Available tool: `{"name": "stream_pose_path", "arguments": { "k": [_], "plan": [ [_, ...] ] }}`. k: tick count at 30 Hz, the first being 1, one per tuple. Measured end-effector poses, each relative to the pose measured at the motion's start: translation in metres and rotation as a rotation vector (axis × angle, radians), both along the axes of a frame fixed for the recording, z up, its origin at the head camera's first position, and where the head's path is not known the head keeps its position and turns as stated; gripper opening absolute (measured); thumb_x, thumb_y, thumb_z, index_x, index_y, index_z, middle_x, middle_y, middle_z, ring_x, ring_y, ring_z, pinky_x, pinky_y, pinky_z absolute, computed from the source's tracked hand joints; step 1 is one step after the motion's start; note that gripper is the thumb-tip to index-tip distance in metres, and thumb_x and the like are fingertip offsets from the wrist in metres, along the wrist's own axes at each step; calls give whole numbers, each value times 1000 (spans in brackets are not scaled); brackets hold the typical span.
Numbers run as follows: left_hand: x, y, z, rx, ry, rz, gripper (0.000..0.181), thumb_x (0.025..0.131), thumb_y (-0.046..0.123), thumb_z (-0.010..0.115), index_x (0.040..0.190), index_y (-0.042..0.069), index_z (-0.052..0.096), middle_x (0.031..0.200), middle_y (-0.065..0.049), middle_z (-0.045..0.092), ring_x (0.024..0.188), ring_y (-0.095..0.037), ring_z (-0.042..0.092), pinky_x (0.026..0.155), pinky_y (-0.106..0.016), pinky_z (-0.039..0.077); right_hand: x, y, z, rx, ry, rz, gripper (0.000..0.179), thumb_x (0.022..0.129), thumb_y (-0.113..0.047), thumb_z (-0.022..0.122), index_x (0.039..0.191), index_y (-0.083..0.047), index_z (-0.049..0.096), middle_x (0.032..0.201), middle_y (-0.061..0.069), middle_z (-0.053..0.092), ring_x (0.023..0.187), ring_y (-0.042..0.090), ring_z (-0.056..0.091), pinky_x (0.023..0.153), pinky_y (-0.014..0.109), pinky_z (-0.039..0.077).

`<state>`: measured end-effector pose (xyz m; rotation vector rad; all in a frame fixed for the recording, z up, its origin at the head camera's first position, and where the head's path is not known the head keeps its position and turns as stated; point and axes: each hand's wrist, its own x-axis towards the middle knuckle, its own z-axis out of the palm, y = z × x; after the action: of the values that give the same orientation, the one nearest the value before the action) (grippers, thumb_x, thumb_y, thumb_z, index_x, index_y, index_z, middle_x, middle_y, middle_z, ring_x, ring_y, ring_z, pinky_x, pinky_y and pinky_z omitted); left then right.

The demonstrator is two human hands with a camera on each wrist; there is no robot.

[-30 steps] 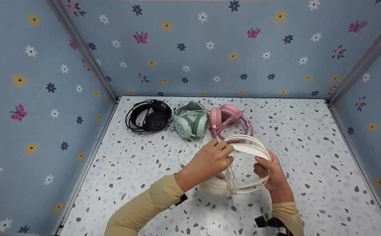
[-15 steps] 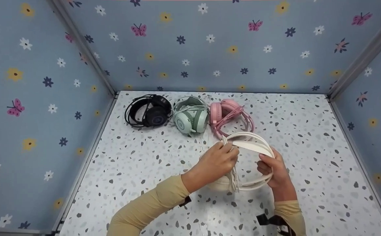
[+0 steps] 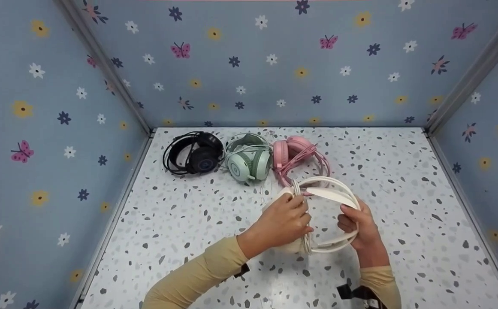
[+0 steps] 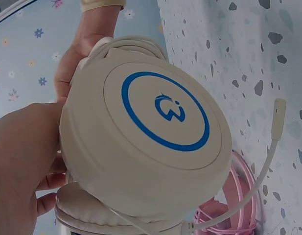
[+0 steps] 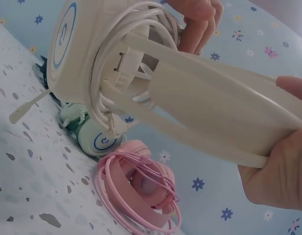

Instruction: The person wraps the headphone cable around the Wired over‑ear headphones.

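A white headset (image 3: 332, 196) is held over the near middle of the table between both hands. My left hand (image 3: 279, 224) has its fingers curled over the white cable (image 5: 99, 73), which is wound in loops around the headset beside the ear cups. My right hand (image 3: 365, 227) grips the headband (image 5: 209, 100) at its top, thumb on one side. In the left wrist view, one ear cup (image 4: 146, 117) shows a blue ring and logo, and a microphone boom (image 4: 277, 122) sticks out. The left fingertips are partly hidden in the head view.
Along the back of the speckled table (image 3: 180, 240) lie a black headset (image 3: 203, 159), a mint green headset (image 3: 242, 165) and a pink headset (image 3: 294, 154), left to right. The pink one is just beyond the white headset. Flowered panels (image 3: 249, 64) enclose the back and sides.
My left hand has shifted slightly right and down along the cable loops, which now show above its fingers. The right hand, still on the headband, has moved a little right.
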<state>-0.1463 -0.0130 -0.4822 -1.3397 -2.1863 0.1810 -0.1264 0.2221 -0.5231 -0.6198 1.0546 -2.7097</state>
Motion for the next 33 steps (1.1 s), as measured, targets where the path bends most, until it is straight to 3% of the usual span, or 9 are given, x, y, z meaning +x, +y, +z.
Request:
{"name": "stream_pose_path", "arguments": {
  "k": [2, 4, 8, 11, 17, 21, 25, 29, 33],
  "plan": [
    [1, 1, -2, 7, -7, 2, 34, 96, 50, 53, 95, 20, 68, 91, 4, 65, 91, -18, 50, 77, -34, 39, 0, 0, -1, -1, -10, -3, 29, 98, 11, 30, 111, 2, 54, 58, 4, 14, 45, 14, 11, 43, 27, 11],
    [1, 2, -3, 3, -11, 17, 32, 96, 49, 53, 95, 21, 68, 91, 4, 63, 93, -18, 49, 78, -34, 39, 0, 0, -1, -7, -19, -2, 28, 98, 11, 30, 109, 1, 54, 58, 4, 15, 45, 14, 11, 43, 27, 12],
    [2, 1, -3, -35, -38, 61, 46, 98, 53, 46, 77, 20, 69, 103, 0, 59, 107, -21, 46, 84, -36, 38, 0, 1, -2, 0, -24, 0, 28, 98, 10, 30, 109, 0, 54, 58, 5, 15, 45, 15, 11, 43, 27, 12],
    [4, 1, -5, -57, -67, 63, 51, 99, 54, 42, 75, 20, 71, 109, -1, 62, 120, -25, 44, 92, -39, 37, 1, 1, -3, 13, -41, -2, 27, 98, 10, 32, 107, 0, 54, 59, 6, 14, 45, 14, 11, 43, 27, 12],
    [7, 1, -9, -86, -81, 36, 51, 99, 55, 42, 74, 22, 71, 83, 7, 66, 99, -18, 51, 93, -37, 35, 5, 0, -7, 47, -83, -43, 22, 97, 9, 36, 103, -1, 55, 60, 5, 14, 46, 15, 10, 43, 27, 11],
    [5, 2, -14, -74, -87, 64, 50, 97, 59, 43, 78, 22, 71, 102, 2, 64, 115, -22, 49, 96, -39, 35, 5, 0, -8, 62, -80, -81, 21, 97, 9, 37, 106, 0, 55, 60, 5, 14, 47, 16, 9, 44, 27, 10],
    [6, 1, -17, -55, -107, 82, 46, 97, 58, 44, 84, 23, 69, 121, -4, 59, 132, -30, 38, 101, -43, 35, 5, 0, -9, 98, -75, -122, 20, 97, 8, 40, 106, 0, 55, 59, 6, 14, 46, 16, 8, 43, 28, 10],
    [5, 1, -19, -32, -130, 69, 39, 96, 56, 49, 87, 23, 69, 124, -4, 58, 133, -31, 37, 101, -44, 35, 6, 0, -11, 111, -93, -145, 20, 97, 8, 41, 107, -1, 56, 60, 7, 14, 46, 17, 7, 43, 29, 10],
    [6, 1, -19, 58, -148, 29, 33, 95, 52, 53, 92, 24, 69, 121, -2, 59, 132, -30, 39, 99, -42, 37, 8, 2, -13, 106, -107, -153, 23, 98, 8, 39, 109, -1, 57, 60, 7, 14, 47, 18, 7, 44, 29, 10]
  ]
}}
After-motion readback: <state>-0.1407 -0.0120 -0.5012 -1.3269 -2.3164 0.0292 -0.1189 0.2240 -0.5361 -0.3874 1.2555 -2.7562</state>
